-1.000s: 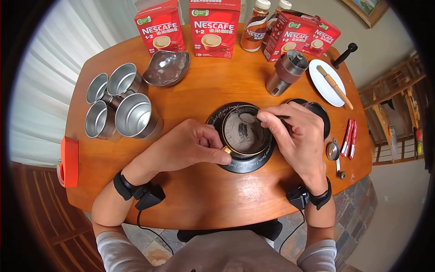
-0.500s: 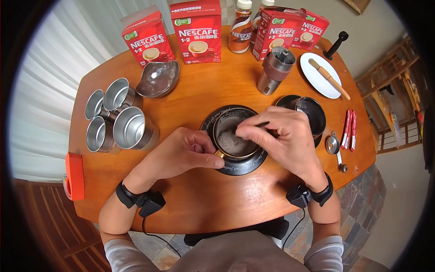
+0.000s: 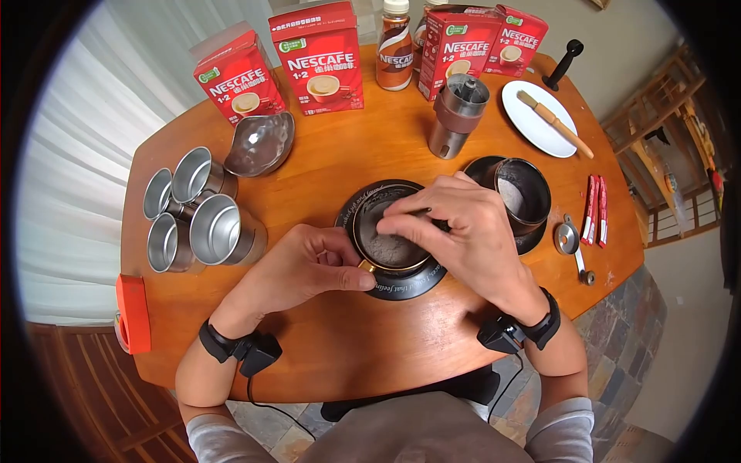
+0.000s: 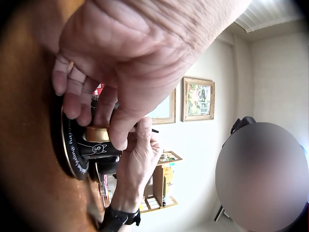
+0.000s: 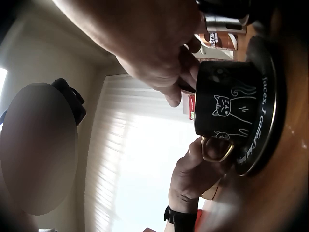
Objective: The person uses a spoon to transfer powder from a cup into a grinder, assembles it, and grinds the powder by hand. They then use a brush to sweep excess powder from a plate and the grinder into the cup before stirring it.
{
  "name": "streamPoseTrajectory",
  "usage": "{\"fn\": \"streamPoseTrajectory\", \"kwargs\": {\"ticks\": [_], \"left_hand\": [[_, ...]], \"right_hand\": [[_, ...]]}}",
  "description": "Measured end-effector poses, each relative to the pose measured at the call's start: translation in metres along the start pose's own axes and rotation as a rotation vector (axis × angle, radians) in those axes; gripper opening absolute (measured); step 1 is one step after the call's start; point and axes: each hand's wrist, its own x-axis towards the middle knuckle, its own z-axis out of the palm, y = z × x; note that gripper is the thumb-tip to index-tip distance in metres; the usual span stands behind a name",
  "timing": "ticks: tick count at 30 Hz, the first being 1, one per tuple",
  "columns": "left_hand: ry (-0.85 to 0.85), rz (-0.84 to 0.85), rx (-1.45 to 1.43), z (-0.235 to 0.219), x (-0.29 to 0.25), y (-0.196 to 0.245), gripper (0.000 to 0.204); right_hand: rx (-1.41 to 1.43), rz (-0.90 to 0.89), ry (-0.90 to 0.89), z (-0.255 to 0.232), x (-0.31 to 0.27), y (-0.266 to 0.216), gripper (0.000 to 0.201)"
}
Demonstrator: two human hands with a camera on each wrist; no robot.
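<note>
The black cup (image 5: 222, 92) stands upright on a lettered black saucer (image 3: 397, 290) upon the table (image 3: 347, 347); white cat figures mark its side. Pale powder (image 3: 390, 248) lies inside the cup.

Hands: the left hand (image 3: 312, 262) pinches the cup's gold handle (image 4: 98, 134) between thumb and fingers. The right hand (image 3: 467, 231), over the cup's rim, pinches a slim dark utensil (image 3: 426, 211), whose lower end is hidden from view.

Surroundings, taken from the cup: to its right, near, a second black cup (image 3: 534, 185) on its own saucer, also containing pale powder; farther right, a metal scoop (image 3: 567, 238) and two red sachets (image 3: 591, 210). Beyond it and to the right, a grinder (image 3: 459, 116) and a white plate (image 3: 532, 131) bearing a wooden-handled brush (image 3: 556, 123). To its left, four steel cups (image 3: 216, 231) grouped together. Beyond it and to the left, a brown bowl (image 3: 261, 143). Well beyond it, red Nescafe boxes (image 3: 318, 65) and brown-labelled bottles (image 3: 395, 54).
</note>
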Motion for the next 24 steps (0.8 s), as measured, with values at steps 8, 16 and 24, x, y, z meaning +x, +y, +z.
{"fn": "streamPoseTrajectory", "kwargs": {"ticks": [8,16,24], "left_hand": [[0.001,0.007,-0.007,0.0,0.0,-0.001,0.021],[0.01,-0.014,-0.004,0.0,0.0,-0.001,0.021],[0.004,-0.002,-0.004,0.001,-0.001,0.001,0.021]], "right_hand": [[-0.182,0.028,-0.054,-0.023,0.007,-0.005,0.007],[-0.029,-0.016,-0.107,-0.014,0.003,0.002,0.011],[-0.126,0.005,0.006,-0.012,0.004,0.005,0.013]]}}
